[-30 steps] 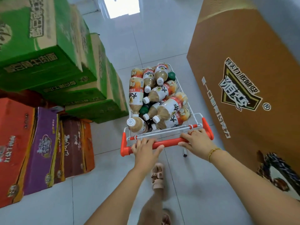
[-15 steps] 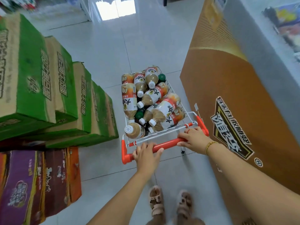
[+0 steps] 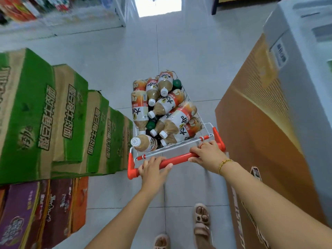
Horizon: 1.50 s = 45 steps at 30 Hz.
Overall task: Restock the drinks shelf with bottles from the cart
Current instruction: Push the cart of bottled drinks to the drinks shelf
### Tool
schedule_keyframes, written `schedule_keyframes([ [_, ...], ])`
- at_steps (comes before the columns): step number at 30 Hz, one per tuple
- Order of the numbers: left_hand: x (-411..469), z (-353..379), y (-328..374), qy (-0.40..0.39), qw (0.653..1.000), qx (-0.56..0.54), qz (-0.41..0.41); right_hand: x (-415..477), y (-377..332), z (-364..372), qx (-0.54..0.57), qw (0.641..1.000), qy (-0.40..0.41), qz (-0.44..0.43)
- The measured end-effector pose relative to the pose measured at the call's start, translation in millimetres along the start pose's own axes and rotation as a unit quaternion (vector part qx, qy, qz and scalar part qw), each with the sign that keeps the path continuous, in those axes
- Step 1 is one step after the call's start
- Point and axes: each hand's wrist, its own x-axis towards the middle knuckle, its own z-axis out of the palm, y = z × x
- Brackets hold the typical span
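Since the earlier frame the cart (image 3: 209, 125) has rolled further up the aisle. The green boxes (image 3: 71, 123) now sit lower on the left, and a blurred shelf (image 3: 27, 9) shows at the top left.

Both hands are wrapped round the red handle (image 3: 179, 158), fingers curled over the bar. The left hand (image 3: 152, 172) is near its left end and the right hand (image 3: 209, 155) near its right end. That wide two-handed hold probably helps steer the cart straight through the gap between the green boxes and the brown box (image 3: 260, 132).

The bottles (image 3: 172, 103) are all in the cart's basket, piled loosely on their sides, most likely dropped in for the trip, not arranged. Most have their long axes roughly along the cart, tilted a little, with white caps pointing back toward the person. One bottle (image 3: 143, 143) in the near left corner points its cap up at the camera. None has reached a shelf yet.
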Motion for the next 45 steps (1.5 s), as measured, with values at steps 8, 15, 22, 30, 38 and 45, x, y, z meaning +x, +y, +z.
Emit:
schedule_keyframes([
  [8, 110.2, -61.4, 21.6, 0.020, 0.998, 0.059, 0.013, 104.7, 30.1, -80.2, -0.053, 0.998, 0.018, -0.027],
  [15, 222.4, -132.2, 43.4, 0.004, 0.997, 0.077, -0.005, 214.1, 51.9, -160.5, -0.066, 0.997, 0.005, -0.027],
  [22, 318.5, -168.8, 84.1, 0.016, 0.999, 0.021, -0.048, 314.7, 102.5, -253.8, -0.094, 0.993, -0.047, -0.060],
  [30, 427.7, -225.5, 118.6, 0.023, 0.993, -0.040, -0.113, 440.2, 140.5, -354.6, -0.147, 0.977, -0.048, -0.145],
  [38, 533.0, -313.7, 126.4, 0.029, 0.975, -0.111, -0.188, 582.3, 131.9, -446.5, -0.192, 0.952, -0.055, -0.234],
  [45, 612.1, -384.8, 87.6, 0.047, 0.961, -0.129, -0.240, 699.8, 88.0, -498.0, -0.191, 0.940, -0.045, -0.280],
])
